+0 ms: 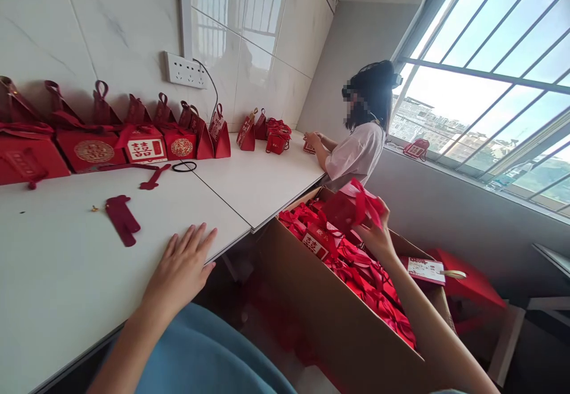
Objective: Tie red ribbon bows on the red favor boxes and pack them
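Note:
My right hand (377,230) grips a red gift box (342,204) by its side and ribbon bow, above the far end of a large cardboard carton (329,299). Many red gift boxes (356,269) with ribbons fill that carton. My left hand (182,266) lies flat on the white table (57,299) by its edge, fingers stretched, holding nothing. A little beyond its fingertips is a dark red cut-out strip (122,220). Farther back lie a smaller red tag (155,177) and a black loop (184,167).
Along the tiled wall stands a row of red boxes (98,150) and triangular bags (221,138). A co-worker (358,144) handles a small box at the table's far end. One red box (416,149) sits on the sill of the barred window. A red stool (467,281) stands right of the carton.

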A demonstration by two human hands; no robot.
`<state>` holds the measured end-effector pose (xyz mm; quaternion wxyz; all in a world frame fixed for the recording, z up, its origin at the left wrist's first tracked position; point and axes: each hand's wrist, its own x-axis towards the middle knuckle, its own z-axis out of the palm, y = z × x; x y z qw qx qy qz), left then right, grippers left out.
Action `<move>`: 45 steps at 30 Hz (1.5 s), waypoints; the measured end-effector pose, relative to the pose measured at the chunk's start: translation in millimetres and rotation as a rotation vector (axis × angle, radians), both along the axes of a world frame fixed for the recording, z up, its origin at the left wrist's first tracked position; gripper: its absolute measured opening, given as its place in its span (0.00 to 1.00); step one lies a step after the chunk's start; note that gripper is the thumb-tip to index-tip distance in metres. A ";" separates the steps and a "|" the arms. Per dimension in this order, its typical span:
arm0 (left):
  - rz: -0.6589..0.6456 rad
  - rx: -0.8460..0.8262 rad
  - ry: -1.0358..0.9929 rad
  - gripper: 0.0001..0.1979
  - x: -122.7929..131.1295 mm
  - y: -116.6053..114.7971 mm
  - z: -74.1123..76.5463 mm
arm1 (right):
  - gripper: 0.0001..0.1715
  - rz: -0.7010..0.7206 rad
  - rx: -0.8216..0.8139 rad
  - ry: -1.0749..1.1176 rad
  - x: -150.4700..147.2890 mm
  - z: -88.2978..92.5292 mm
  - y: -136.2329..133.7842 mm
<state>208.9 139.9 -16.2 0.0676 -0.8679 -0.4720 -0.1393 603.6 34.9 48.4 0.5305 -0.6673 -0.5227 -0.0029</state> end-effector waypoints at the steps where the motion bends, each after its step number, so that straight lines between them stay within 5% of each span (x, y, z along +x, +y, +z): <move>1: 0.002 -0.007 0.006 0.26 0.0 -0.1 1.3 | 0.48 0.009 -0.009 0.006 -5.2 0.2 10.8; 9: 0.008 -0.013 -0.042 0.26 -0.2 -3.6 4.7 | 0.58 -0.067 -0.222 -0.087 -10.9 -1.4 85.9; 13: 0.007 -0.010 -0.062 0.26 0.2 -5.2 5.6 | 0.61 -0.075 -0.302 -0.141 -36.7 -9.6 80.9; 19: 0.012 -0.067 -0.037 0.26 0.5 -6.6 11.4 | 0.52 -0.199 -0.521 -0.314 -74.9 -8.9 70.6; 25: -0.006 -0.049 -0.113 0.25 -0.4 -5.8 8.8 | 0.51 -0.198 -0.422 -0.350 -70.7 -19.0 75.3; 37: 0.011 -0.065 -0.099 0.26 1.0 -6.7 10.5 | 0.41 -0.219 -0.655 -0.610 -65.1 -43.3 62.6; 45: 0.027 -0.081 -0.015 0.26 2.8 -10.0 15.4 | 0.37 -0.150 -0.837 -0.690 -68.1 -28.3 64.2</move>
